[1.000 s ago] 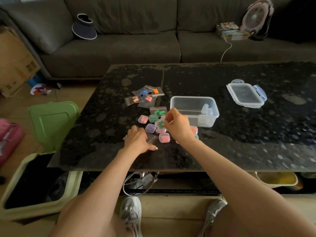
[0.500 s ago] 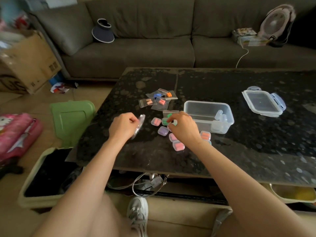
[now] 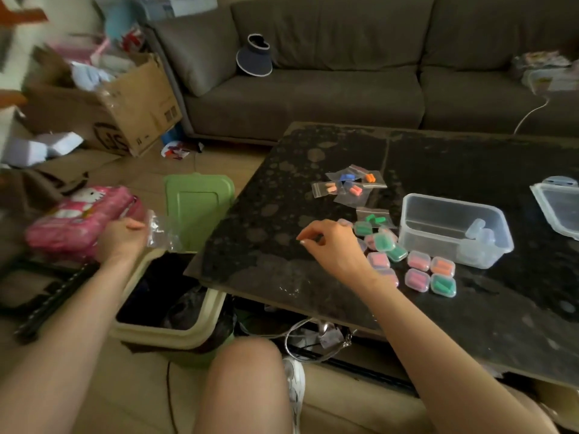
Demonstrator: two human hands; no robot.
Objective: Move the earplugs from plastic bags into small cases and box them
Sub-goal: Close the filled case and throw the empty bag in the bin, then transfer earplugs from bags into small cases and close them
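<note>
L hand [image 3: 120,238] pinches empty zip bag [image 3: 161,230] above waste bin [image 3: 175,334], likely to discard; R hand [image 3: 332,247], loosely curled, empty, hovers beside filled cases [image 3: 384,241].

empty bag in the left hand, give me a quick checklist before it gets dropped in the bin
1. Grip on the empty bag: ok, the left hand pinches it at one edge.
2. Nothing left inside: ok, no coloured earplug shows through the plastic.
3. Bin open: ok, its green lid stands up.
4. Bag over the opening: cannot tell, it hangs near the far rim.
5. Right hand free: ok, it hovers over the table with nothing in it.
6. More work waiting: ok, filled bags lie on the table.
</note>
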